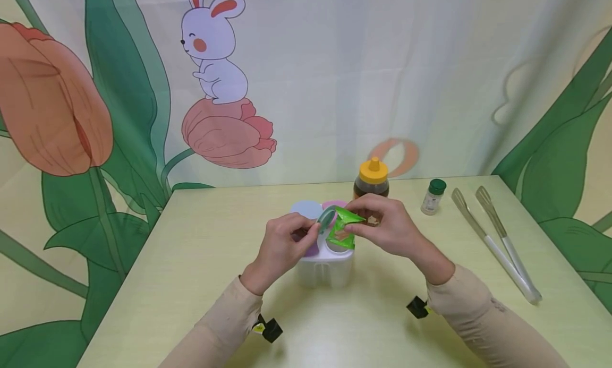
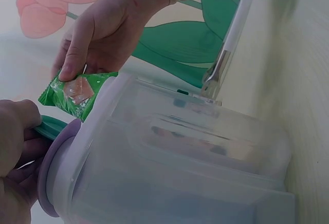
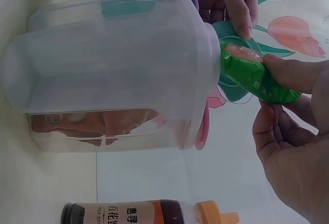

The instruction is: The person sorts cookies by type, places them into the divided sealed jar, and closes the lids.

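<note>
A translucent canister with a white top and several coloured round lids stands upright on the table. My left hand pinches the edge of its teal lid, which is tilted up from the front right opening. Between thumb and fingers, my right hand holds a green snack packet with a clear window. The packet's lower end overlaps the opening's rim, beside the raised lid. Brown packaging shows through the wall of one compartment in the right wrist view.
Behind my right hand stands a brown bottle with a yellow cap. Farther right are a small green-capped jar and metal tongs. A printed curtain hangs along the table's back edge.
</note>
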Available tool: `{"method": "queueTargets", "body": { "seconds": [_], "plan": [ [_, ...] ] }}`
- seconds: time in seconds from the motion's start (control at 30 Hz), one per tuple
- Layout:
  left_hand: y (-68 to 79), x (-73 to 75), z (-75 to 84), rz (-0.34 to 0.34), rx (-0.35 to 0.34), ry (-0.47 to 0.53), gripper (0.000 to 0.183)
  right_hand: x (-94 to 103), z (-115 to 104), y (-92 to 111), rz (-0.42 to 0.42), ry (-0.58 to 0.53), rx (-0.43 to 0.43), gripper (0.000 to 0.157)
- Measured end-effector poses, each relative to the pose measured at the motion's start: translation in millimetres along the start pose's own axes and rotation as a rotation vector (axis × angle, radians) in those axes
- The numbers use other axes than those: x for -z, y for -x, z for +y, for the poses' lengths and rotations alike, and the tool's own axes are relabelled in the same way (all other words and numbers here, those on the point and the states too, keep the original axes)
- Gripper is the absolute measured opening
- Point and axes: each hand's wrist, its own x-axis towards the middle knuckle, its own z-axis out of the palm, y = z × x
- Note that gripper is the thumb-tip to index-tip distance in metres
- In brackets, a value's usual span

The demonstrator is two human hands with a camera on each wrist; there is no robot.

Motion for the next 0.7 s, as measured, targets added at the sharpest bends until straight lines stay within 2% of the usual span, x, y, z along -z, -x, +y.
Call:
{"method": "queueTargets", "body": {
  "seconds": [0.7],
  "plan": [
    [-0.7,0.5,1.9,-0.005,0.002,-0.011,0.005,-4.2,1.3,2.9,-0.002,0.015,0.040,0.028]
  ]
}}
